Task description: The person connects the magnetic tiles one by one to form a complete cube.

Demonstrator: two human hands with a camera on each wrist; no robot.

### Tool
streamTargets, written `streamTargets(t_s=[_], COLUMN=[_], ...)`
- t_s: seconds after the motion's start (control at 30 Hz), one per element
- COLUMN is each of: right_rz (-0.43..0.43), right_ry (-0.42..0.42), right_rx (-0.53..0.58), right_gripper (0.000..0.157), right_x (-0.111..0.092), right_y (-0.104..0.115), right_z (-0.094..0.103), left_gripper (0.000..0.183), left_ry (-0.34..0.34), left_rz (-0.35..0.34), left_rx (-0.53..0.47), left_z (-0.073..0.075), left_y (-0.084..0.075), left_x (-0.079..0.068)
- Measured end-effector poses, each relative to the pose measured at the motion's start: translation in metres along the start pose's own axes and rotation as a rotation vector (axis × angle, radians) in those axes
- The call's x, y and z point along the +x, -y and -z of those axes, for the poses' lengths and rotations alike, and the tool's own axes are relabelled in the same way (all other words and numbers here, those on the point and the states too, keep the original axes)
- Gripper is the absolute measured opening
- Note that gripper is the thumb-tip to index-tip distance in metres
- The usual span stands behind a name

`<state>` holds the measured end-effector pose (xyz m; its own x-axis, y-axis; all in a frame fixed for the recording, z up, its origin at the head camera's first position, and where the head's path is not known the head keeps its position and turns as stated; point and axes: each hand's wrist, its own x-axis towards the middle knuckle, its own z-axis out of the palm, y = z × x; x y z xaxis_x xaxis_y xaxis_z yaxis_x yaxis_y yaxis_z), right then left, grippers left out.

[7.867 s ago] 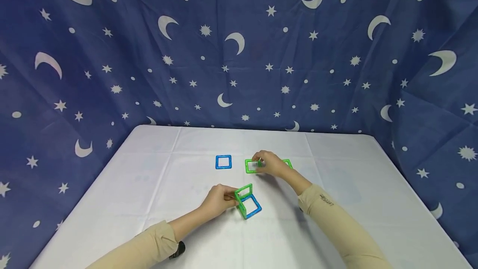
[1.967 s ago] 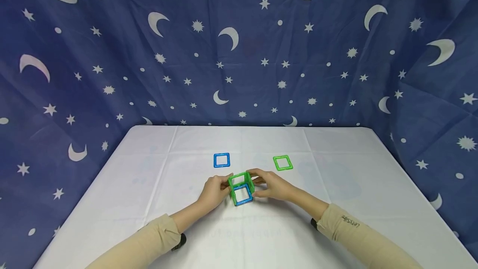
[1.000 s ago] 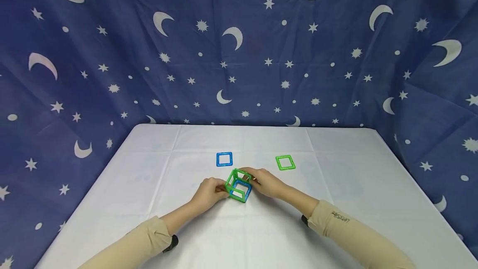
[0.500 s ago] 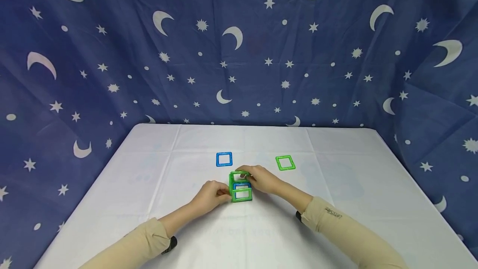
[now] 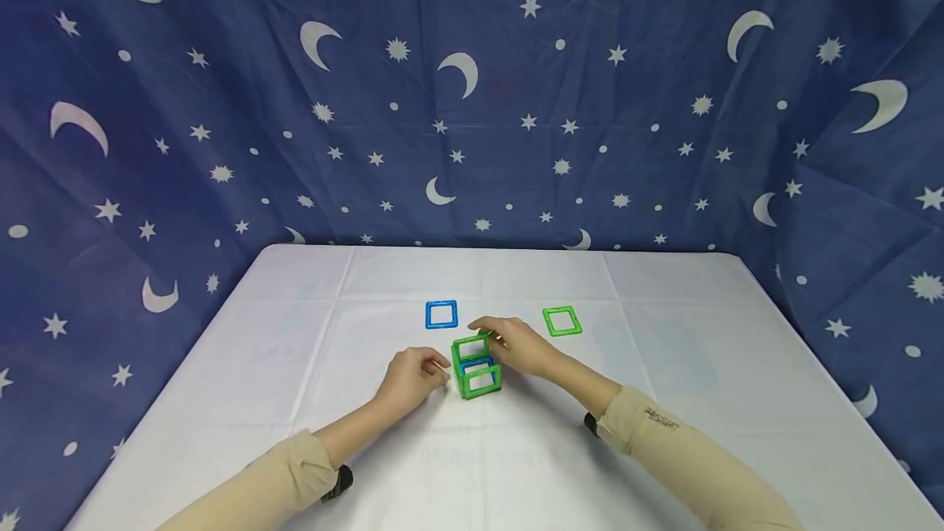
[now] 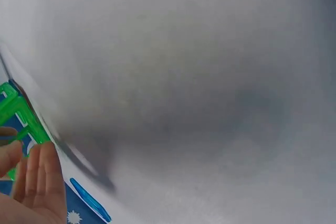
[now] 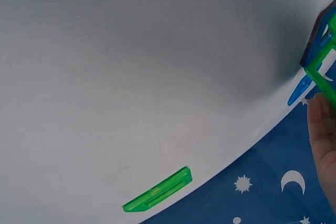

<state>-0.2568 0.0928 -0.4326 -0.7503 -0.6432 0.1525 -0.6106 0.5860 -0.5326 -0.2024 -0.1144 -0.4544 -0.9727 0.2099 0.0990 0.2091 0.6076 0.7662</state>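
1. Small dark lettering [image 5: 661,419] runs along the person's tan right sleeve [image 5: 664,457], over at four o'clock from where I'm looking; it seems to open with "Lets", but the rest is too blurred for me to make out.
2. Down near six o'clock, faint pale print [image 5: 509,458] shows on the white tablecloth [image 5: 398,482], one line that I can't read with any certainty.

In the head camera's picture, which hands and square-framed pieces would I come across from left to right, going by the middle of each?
left hand → lone blue square → box-like build of green and blue squares → right hand → lone green square
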Motion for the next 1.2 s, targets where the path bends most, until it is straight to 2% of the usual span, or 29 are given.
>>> streamTargets(t_s=[0.1,0.17,0.27,0.4,0.5,0.57,0.67,0.83,1.0,1.2], right_rz=[-0.016,-0.036,-0.067,-0.046,-0.040,-0.051,-0.060,0.028,0.111,0.132], right_ry=[-0.052,-0.078,-0.053,0.115,0.255,0.295,0.270,0.175,0.130,0.113], right_rx=[0.000,0.003,0.044,0.106,0.124,0.110,0.051,-0.100,-0.202,-0.231], right_gripper=[0.031,0.025,0.016,0.017,0.021,0.022,0.019,0.014,0.013,0.016], right_x=[-0.005,-0.009,-0.014,-0.021,-0.024,-0.026,-0.028,-0.032,-0.036,-0.040], right_y=[0.000,-0.001,-0.001,-0.005,-0.008,-0.008,-0.006,-0.002,-0.001,0.000], right_z=[0.004,0.007,0.011,0.016,0.015,0.011,0.004,-0.005,-0.009,-0.008], left_gripper=[0.026,0.035,0.039,0.037,0.037,0.036,0.032,0.027,0.025,0.024], left_ry=[-0.034,-0.019,0.028,0.050,0.030,0.009,-0.025,-0.071,-0.079,-0.079], left_rz=[0.038,0.043,0.035,0.076,0.136,0.164,0.153,0.143,0.126,0.119], left_rx=[-0.061,-0.113,-0.181,-0.253,-0.282,-0.276,-0.217,-0.147,-0.163,-0.204], left_z=[0.000,0.000,-0.002,-0.007,-0.010,-0.012,-0.014,-0.015,-0.016,-0.017], left_y=[0.001,0.001,0.002,0.002,0.000,-0.002,-0.005,-0.005,-0.005,-0.006], left_x=[0.005,0.009,0.013,0.017,0.019,0.021,0.024,0.026,0.024,0.023])
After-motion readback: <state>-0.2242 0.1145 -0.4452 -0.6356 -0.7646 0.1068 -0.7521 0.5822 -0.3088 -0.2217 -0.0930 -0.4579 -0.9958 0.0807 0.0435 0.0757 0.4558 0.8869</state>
